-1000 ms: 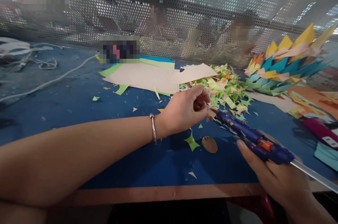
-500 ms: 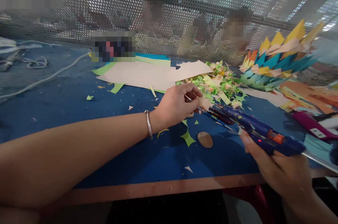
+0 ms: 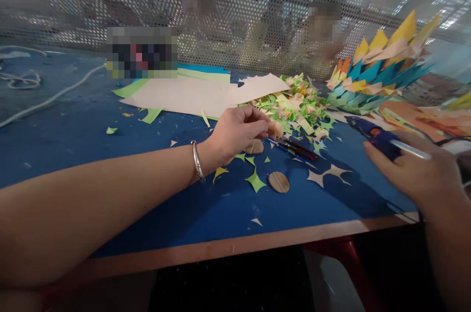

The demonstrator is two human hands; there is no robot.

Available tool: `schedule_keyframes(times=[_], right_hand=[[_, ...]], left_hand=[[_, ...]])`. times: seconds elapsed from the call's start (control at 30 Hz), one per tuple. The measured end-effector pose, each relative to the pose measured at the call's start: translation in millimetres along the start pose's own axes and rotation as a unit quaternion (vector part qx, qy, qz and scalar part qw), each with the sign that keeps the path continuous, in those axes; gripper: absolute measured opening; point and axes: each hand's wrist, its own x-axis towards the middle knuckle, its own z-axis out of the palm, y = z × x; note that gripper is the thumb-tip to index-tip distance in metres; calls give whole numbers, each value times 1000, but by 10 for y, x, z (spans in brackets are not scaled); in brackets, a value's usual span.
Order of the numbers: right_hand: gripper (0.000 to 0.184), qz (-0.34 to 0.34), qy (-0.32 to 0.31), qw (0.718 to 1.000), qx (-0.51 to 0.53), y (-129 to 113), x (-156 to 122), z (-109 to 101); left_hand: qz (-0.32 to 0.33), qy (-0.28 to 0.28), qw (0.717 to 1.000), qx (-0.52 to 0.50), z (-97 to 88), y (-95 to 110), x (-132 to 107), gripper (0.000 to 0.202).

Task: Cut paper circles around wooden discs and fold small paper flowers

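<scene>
Between the fingertips of my left hand is a small peach paper flower, held just above the table. My right hand is wrapped round a dark blue glue gun, whose nozzle points left and away from me; a glue stick juts from its back end. Under my left hand lies a pale wooden disc, partly covered. Scissors with dark red handles rest right of the flower. Closer to me is a second wooden disc.
Peach paper sheets and a heap of paper cuttings lie at the back. A spiky folded-paper piece stands back right. Green scraps dot the blue table. Behind rises a perforated metal screen.
My right hand has swung the glue gun away from the flower, up and to the right, turning it. My left hand keeps the flower pinched. The whole view has shifted slightly.
</scene>
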Motion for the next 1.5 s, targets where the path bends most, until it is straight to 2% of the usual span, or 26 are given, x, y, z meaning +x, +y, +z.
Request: schedule_keyframes(times=[0.03,0.1,0.17,0.23,0.4,0.47,0.57,0.7,0.77,0.83,0.93,1.1,1.33,1.5], right_hand=[[27,17,-14,999,-37,40,38,28],[32,25,-80,993,-83,80,105,75],[33,13,-158,983,-92,94,158,115],[30,5,-210,973,-90,118,196,149],[36,-8,-255,965,-56,186,252,113],[37,-25,-241,970,-36,81,258,11],[33,-18,-150,988,30,-312,247,-180],[29,-98,-165,959,207,-964,266,-297],[25,-135,-161,948,239,-1182,315,-256],[25,-168,-165,940,248,-1303,379,-174],[20,-197,-152,933,261,-1358,455,-43],[16,-197,-133,925,296,-1362,464,93],[16,-188,-121,912,343,-1389,408,183],[13,-176,-133,903,368,-1374,397,186]], left_hand=[[1,0,1000,-1,0,-2,0,5],[-4,0,1000,-5,4,0,-3,4],[-15,2,1000,-10,7,5,-11,5],[-19,5,1000,-17,9,6,-21,5],[-9,9,999,-36,12,3,-37,12],[-4,9,999,-35,13,7,-40,13],[-2,7,1000,-25,13,19,-44,17],[-15,9,1000,-19,11,36,-54,21],[-18,11,999,-26,12,41,-59,21],[-23,13,999,-39,15,43,-63,21],[-39,13,998,-47,20,39,-62,22],[-51,17,998,-43,19,23,-43,14],[-28,13,999,-19,-15,15,1,8],[-49,-11,998,-48,-12,28,-17,14]])
